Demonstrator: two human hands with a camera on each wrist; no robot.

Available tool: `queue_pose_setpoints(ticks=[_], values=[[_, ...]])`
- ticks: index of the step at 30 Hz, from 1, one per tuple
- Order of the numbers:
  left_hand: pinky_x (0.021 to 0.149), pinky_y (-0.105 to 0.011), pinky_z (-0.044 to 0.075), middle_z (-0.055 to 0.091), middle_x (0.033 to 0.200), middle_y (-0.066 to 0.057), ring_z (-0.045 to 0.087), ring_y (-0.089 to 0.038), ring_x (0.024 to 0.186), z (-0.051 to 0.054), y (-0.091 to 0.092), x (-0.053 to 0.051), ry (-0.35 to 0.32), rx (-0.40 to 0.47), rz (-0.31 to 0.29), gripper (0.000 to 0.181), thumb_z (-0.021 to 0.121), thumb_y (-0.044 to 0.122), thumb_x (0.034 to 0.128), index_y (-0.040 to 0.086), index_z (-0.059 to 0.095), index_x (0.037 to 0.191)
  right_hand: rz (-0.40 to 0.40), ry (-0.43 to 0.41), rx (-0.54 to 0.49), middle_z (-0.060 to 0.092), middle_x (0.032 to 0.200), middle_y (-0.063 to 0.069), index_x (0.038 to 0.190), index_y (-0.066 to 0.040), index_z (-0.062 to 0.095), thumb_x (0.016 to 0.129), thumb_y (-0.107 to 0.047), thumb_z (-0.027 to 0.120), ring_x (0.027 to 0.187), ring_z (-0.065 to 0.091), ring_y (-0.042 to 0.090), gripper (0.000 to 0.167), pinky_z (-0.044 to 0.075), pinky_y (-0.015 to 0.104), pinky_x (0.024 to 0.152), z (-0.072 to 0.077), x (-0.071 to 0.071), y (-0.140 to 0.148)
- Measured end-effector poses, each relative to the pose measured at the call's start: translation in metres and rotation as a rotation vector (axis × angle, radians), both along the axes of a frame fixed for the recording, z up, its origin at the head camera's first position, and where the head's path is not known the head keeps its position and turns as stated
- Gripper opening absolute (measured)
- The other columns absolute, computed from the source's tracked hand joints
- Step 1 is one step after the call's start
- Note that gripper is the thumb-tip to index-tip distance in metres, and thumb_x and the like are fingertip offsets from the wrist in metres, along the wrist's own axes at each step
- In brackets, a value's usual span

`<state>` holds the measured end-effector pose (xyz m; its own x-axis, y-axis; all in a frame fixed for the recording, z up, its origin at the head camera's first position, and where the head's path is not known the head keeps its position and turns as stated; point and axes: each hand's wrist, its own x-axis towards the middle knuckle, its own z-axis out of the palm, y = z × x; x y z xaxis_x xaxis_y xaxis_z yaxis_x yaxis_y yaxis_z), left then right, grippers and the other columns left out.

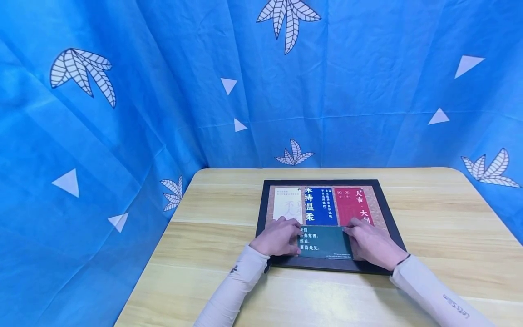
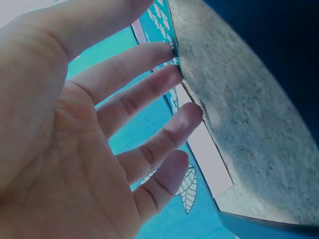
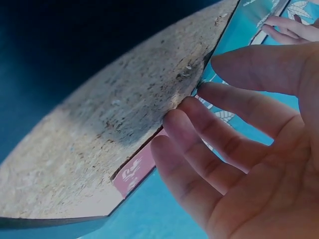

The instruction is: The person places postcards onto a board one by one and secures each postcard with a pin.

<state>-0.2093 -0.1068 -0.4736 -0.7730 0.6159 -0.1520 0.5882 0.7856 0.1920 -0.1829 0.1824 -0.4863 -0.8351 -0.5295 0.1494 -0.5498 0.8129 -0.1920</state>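
A dark green card [image 1: 325,243] with white lettering lies crosswise on a black-framed cork board [image 1: 261,225], over the lower part of the board. At its left end my left hand [image 1: 281,238] touches the card, fingers spread and fairly straight in the left wrist view. My right hand [image 1: 369,240] rests at the card's right end, thumb and fingertips on the edge. Above the green card stand a white card [image 1: 286,200], a blue card [image 1: 323,206] and a red card [image 1: 350,202], side by side. The hands cover parts of the white and red cards.
The board lies on a light wooden table [image 1: 196,254]. A blue patterned curtain [image 1: 359,91] hangs behind the table and along its left side. In the wrist views, the board's speckled cork surface [image 3: 124,114] fills much of the picture.
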Motion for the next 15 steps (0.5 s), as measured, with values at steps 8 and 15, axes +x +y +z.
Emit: queue_pose_setpoints(ticks=[8, 15], values=[[0.092, -0.032, 0.050, 0.067, 0.140, 0.003, 0.061, -0.019, 0.112, 0.002, -0.003, 0.000, -0.029, -0.016, 0.000, 0.047, 0.077, 0.043, 0.0920, 0.019, 0.072, 0.133, -0.030, -0.067, -0.053, 0.068, 0.103, 0.007, 0.117, 0.000, 0.076, 0.087, -0.004, 0.076, 0.089, 0.065, 0.018, 0.030, 0.063, 0.040, 0.081, 0.006, -0.005, 0.000], [0.098, -0.033, 0.053, 0.069, 0.138, 0.000, 0.066, -0.020, 0.118, 0.009, -0.010, -0.006, -0.014, 0.054, -0.053, 0.042, 0.073, 0.038, 0.0956, 0.017, 0.072, 0.132, -0.133, -0.079, -0.183, 0.065, 0.123, 0.022, 0.124, 0.006, 0.070, 0.089, -0.004, 0.074, 0.110, 0.063, 0.038, 0.037, 0.058, 0.056, 0.095, 0.034, -0.011, 0.012]])
